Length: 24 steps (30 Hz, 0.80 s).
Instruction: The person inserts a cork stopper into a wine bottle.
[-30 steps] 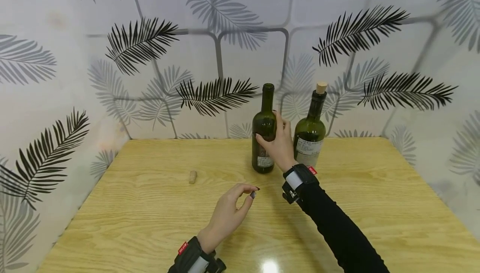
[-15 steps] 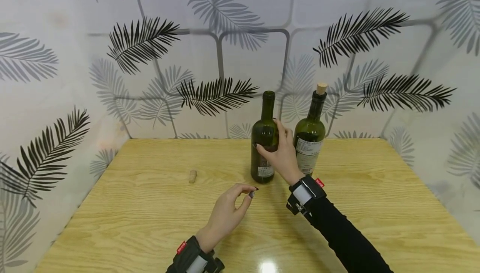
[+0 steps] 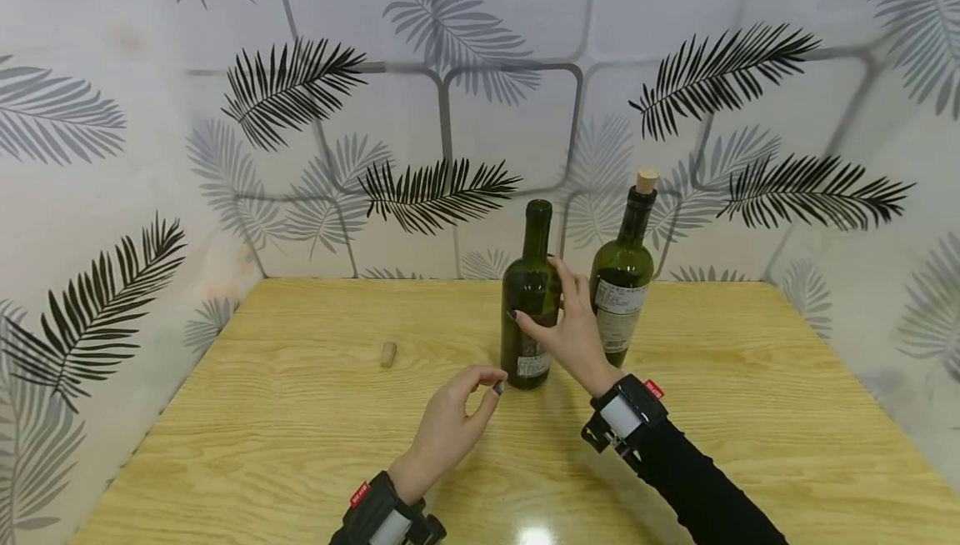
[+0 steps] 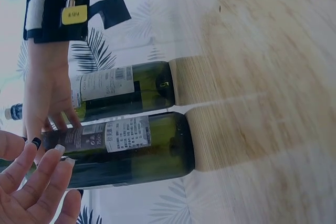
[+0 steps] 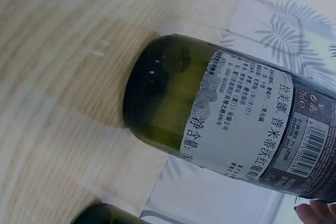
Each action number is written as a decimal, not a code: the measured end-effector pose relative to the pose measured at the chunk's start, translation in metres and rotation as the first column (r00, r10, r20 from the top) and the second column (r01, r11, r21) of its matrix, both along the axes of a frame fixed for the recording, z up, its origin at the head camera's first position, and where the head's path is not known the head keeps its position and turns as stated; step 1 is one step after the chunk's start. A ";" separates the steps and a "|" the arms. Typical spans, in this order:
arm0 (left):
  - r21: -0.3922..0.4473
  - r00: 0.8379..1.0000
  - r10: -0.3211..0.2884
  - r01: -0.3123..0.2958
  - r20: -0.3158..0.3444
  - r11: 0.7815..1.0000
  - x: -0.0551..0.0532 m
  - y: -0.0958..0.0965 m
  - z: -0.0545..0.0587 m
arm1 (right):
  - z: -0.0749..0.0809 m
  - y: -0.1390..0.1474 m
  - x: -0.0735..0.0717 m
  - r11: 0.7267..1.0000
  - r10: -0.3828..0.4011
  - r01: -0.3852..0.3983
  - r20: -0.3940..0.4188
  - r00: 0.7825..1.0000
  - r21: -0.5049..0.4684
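My right hand (image 3: 576, 337) grips an uncorked dark green wine bottle (image 3: 516, 341) by its upper body, thumb on the near side and fingers round the right. The bottle stands upright, its base at the tabletop; its back label (image 5: 236, 114) fills much of the right wrist view. Beside its lower left, my left hand (image 3: 450, 420) hovers with thumb and fingers loosely curled and nothing between them. To the right stands a second green wine bottle (image 3: 621, 303), partly behind the right hand, with a cork (image 3: 647, 182) in its mouth.
A loose cork (image 3: 388, 354) lies on the wooden table (image 3: 285, 437), left of the bottles. Behind the table's back edge hangs a leaf-patterned backdrop (image 3: 405, 128). Both wrists wear strapped-on cameras.
My right hand has brought the uncorked bottle toward me, down the frame, nearer the left hand. The left hand, loose cork and corked bottle have hardly moved.
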<state>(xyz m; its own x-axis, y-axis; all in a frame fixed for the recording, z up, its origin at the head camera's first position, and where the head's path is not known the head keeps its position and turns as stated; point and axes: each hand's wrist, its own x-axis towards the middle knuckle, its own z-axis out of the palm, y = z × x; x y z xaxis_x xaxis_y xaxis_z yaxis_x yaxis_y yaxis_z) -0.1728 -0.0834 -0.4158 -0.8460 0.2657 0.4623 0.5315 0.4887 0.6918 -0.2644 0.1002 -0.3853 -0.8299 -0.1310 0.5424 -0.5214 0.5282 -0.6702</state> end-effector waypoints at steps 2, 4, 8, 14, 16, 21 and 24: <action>0.000 1.000 0.004 -0.004 0.004 1.000 0.000 0.000 0.000 | 0.000 -0.001 0.004 1.000 0.011 -0.011 -0.005 1.000 -0.007; 0.003 1.000 0.009 -0.009 0.002 1.000 0.000 -0.001 0.000 | 0.000 -0.001 0.009 1.000 0.020 -0.020 -0.011 1.000 -0.014; 0.009 1.000 0.016 -0.016 -0.003 1.000 -0.001 -0.002 -0.001 | 0.000 -0.002 0.018 0.998 0.048 -0.049 -0.022 0.999 -0.028; 0.022 1.000 0.028 -0.028 0.001 0.999 0.000 -0.004 -0.001 | 0.000 -0.001 0.029 0.997 0.064 -0.066 -0.045 0.997 -0.034; 0.027 0.999 0.039 -0.039 -0.002 0.999 -0.001 -0.006 0.000 | 0.000 0.000 0.032 0.997 0.068 -0.069 -0.050 0.996 -0.034; 0.046 0.998 0.059 -0.059 -0.019 0.997 -0.001 -0.009 0.002 | -0.002 0.002 0.040 0.996 0.081 -0.082 -0.046 0.996 -0.024; 0.052 0.997 0.071 -0.068 -0.040 0.996 -0.002 -0.011 0.001 | -0.003 0.003 0.046 0.996 0.091 -0.092 -0.044 0.995 -0.009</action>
<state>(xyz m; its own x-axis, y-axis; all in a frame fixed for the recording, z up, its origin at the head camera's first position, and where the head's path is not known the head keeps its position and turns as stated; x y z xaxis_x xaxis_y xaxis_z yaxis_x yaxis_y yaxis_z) -0.1748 -0.0945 -0.4144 -0.8412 0.1825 0.5090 0.5265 0.4908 0.6942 -0.2181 0.1031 -0.3878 -0.7901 -0.1990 0.5798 -0.5962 0.4694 -0.6513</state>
